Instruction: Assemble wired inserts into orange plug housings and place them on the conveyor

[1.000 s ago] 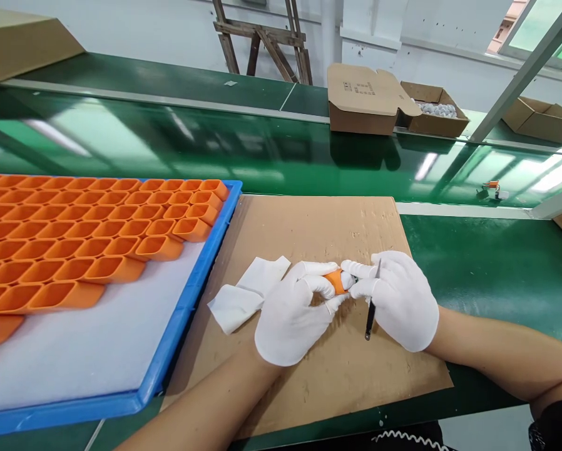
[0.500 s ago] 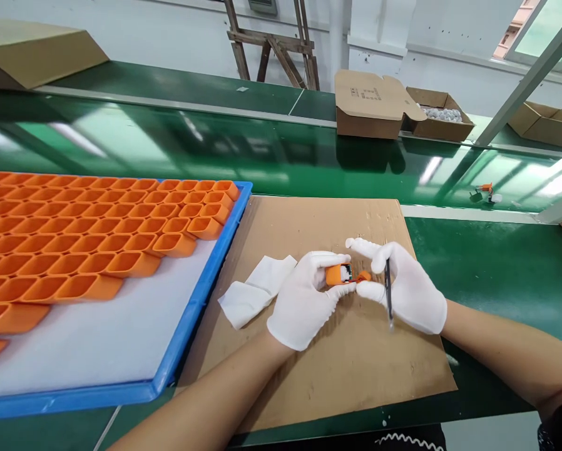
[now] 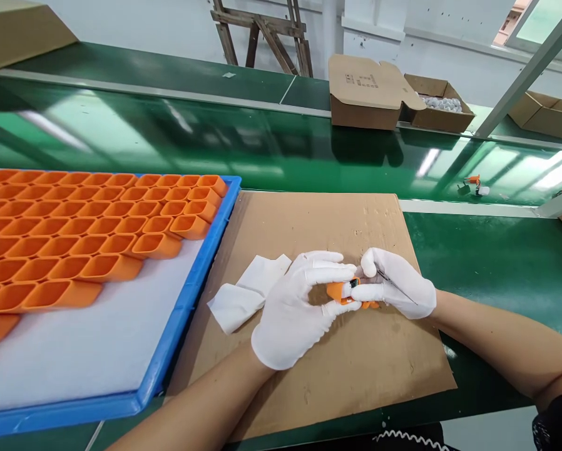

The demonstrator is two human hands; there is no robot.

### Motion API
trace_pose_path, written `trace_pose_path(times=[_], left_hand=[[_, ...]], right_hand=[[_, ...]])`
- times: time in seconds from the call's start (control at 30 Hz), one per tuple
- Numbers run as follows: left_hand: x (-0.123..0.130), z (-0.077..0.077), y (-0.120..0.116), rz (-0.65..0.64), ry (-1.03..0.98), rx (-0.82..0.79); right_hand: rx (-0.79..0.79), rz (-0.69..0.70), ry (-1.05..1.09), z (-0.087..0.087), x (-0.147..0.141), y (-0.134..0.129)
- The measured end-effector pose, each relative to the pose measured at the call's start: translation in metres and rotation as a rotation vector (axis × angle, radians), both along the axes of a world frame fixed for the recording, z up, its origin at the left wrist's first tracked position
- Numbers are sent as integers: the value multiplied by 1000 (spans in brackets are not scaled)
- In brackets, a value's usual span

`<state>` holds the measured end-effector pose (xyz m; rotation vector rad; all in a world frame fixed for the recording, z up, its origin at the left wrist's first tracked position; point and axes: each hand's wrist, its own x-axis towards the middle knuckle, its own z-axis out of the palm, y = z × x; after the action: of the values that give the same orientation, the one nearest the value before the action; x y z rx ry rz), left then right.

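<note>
A small orange plastic housing with a dark and white insert is held over the cardboard sheet. My left hand, in a white glove, grips it between thumb and fingers. My right hand, also gloved, is closed round thin dark tweezers, which lie slantwise across it with a fine point towards the wrist. Its fingertips meet the housing's right end and partly cover it. A small orange piece shows just below the right fingers. Left of my left hand lies a folded white cloth.
On the left, a blue-rimmed tray carries rows of hollow orange housings. Cardboard boxes stand on the back ledge, one with whitish items inside. A small orange and white part lies on the green surface at right.
My right hand has closed in on the housing, fingers now over its right end. The tweezers have swung from upright to slantwise. The view has shifted slightly.
</note>
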<state>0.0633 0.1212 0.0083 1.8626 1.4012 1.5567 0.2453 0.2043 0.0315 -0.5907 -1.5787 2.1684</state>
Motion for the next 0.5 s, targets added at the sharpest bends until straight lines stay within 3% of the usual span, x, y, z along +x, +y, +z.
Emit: trace_pose_path(times=[0.3,0.5], left_hand=[[7,7,1,-65,-24,36],[6,2,3,47,-22,-9]], right_hand=[[31,-113,-91,8,-1,-8],[89,-188,-81,2,-1,-6]])
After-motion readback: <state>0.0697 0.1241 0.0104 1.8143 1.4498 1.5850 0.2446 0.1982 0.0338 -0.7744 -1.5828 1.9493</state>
